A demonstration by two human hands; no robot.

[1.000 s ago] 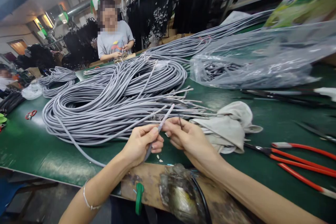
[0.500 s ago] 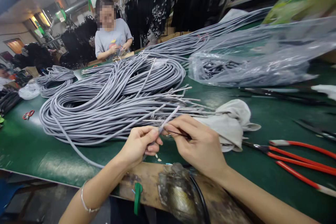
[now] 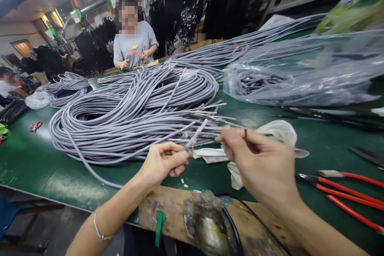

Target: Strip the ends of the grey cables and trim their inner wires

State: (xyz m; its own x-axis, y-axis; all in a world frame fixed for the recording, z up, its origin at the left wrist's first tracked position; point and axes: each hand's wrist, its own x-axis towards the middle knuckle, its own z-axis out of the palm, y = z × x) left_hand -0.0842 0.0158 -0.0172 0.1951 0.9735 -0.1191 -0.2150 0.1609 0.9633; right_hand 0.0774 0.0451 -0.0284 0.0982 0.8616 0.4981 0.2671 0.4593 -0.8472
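My left hand (image 3: 168,162) is closed, its thumb and forefinger pinching a grey cable (image 3: 191,142) near its end. The cable's stripped, pale pinkish tip points up and to the right, beyond the fingers. To the right, apart from the cable, my right hand (image 3: 261,164) is closed in a pinch. A thin dark rod-like piece (image 3: 246,134) shows between its fingers; most of it is hidden, and I cannot tell its kind. Behind both hands lies a big coiled bundle of grey cables (image 3: 120,128), with several stripped ends toward the right.
A wooden board (image 3: 171,204) with a worn, lumpy fixture (image 3: 207,224) and green clip (image 3: 160,228) sits at the near edge. Red-handled pliers (image 3: 351,190), a white cloth (image 3: 280,132) and a clear plastic bag (image 3: 300,88) lie right. A person (image 3: 135,44) works across the green table.
My right hand has moved away from the cable tip to the right, still pinched. My left hand stays on the cable. The whole view has shifted slightly.
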